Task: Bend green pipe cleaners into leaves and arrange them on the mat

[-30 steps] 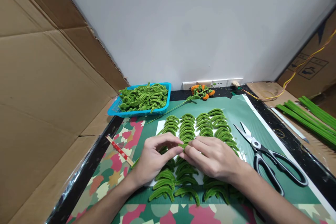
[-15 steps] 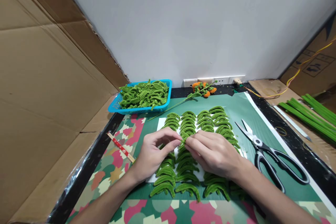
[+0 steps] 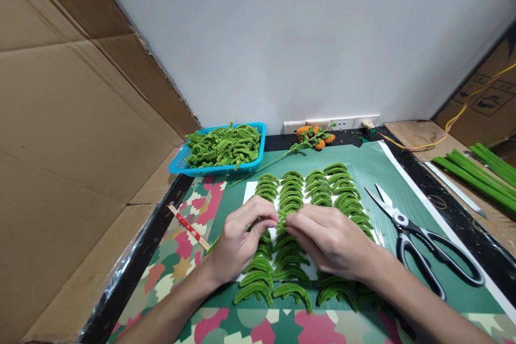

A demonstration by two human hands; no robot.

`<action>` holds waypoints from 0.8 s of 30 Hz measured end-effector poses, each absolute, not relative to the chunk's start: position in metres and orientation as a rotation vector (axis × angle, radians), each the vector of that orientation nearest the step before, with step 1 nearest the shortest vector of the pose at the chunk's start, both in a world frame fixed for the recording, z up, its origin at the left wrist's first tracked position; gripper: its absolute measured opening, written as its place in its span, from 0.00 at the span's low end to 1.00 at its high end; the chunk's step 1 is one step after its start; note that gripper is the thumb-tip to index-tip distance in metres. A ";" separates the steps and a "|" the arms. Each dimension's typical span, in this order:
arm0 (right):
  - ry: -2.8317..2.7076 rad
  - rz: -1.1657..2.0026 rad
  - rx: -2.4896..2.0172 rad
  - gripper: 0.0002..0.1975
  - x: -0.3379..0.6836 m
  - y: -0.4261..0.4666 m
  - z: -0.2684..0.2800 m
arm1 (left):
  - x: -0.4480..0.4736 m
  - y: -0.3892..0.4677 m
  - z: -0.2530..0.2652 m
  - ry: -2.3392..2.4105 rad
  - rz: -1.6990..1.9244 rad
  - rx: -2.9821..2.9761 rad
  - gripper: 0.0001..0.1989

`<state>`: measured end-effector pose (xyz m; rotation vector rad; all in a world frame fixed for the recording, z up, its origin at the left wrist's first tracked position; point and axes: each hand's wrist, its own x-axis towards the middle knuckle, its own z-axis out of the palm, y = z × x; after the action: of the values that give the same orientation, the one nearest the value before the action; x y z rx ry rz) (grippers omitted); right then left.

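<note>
My left hand (image 3: 248,234) is closed in a pinch, thumb against index finger. Close beside it, my right hand (image 3: 330,236) pinches too, its fingertips almost meeting the left ones. A green fuzzy pipe cleaner is between the fingertips, mostly hidden by them; a thin green end (image 3: 213,244) shows behind my left wrist. Under and around both hands lie rows of bent green pipe-cleaner pieces (image 3: 291,199), stacked in columns on a white sheet (image 3: 249,189). My hands cover the middle of these rows.
A blue basket (image 3: 262,145) heaped with green pieces stands back left. Behind the rows lies an orange-flowered stem (image 3: 312,137). Open scissors (image 3: 400,219) rest at right. Paper-sleeved chopsticks (image 3: 188,227) lie left. Green stems (image 3: 475,177) lie far right. Cardboard (image 3: 72,145) walls the left side.
The fingertips have shifted slightly, and the green bit between them shows less now. More of the green end shows by my left wrist. The whole view has moved a little.
</note>
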<state>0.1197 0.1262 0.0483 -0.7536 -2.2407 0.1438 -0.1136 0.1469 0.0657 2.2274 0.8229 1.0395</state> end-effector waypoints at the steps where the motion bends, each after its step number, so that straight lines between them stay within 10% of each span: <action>1: -2.248 0.146 -0.757 0.15 0.120 0.126 0.048 | -0.113 0.147 0.066 0.838 1.029 2.223 0.08; 24: -2.258 0.228 -0.774 0.11 0.123 0.128 0.048 | -0.114 0.154 0.068 0.824 0.960 2.160 0.04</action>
<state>0.1225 0.1283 0.0481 -0.7742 -2.2579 0.2279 -0.1137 0.1538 0.0682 2.1601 0.8244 0.9603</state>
